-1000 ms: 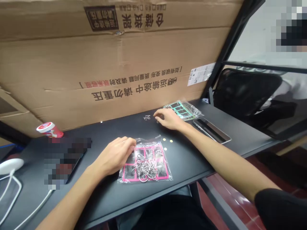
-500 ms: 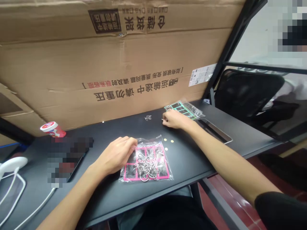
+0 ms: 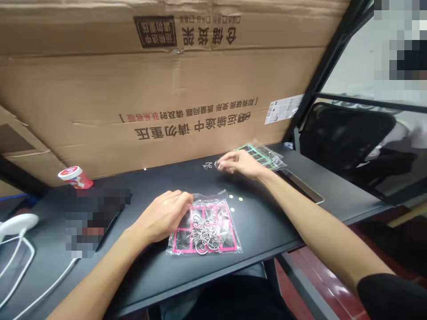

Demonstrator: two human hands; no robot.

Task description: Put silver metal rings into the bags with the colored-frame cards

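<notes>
My left hand (image 3: 163,215) lies with curled fingers on the left edge of a clear bag (image 3: 218,238) that holds a pink card and several tangled metal ring puzzles. Farther back on the black desk (image 3: 267,222), my right hand (image 3: 240,163) is stretched out with its fingertips pinched on a small shiny metal piece. Just left of those fingertips, a loose little metal puzzle piece (image 3: 207,166) lies on the desk. A second clear bag with a green card (image 3: 265,154) sits right behind my right hand.
A big cardboard sheet (image 3: 167,89) walls off the desk's back. A phone (image 3: 303,186) lies under my right forearm, and small gold dots (image 3: 235,198) near the pink bag. At the left are a red-and-white cup (image 3: 75,177), a blurred dark object (image 3: 95,218) and a white cable (image 3: 20,249). A black chair (image 3: 340,133) stands on the right.
My right hand closed from spread fingers into a pinch near the green bag, then slid left toward the loose metal piece. My left hand stayed on the pink bag.
</notes>
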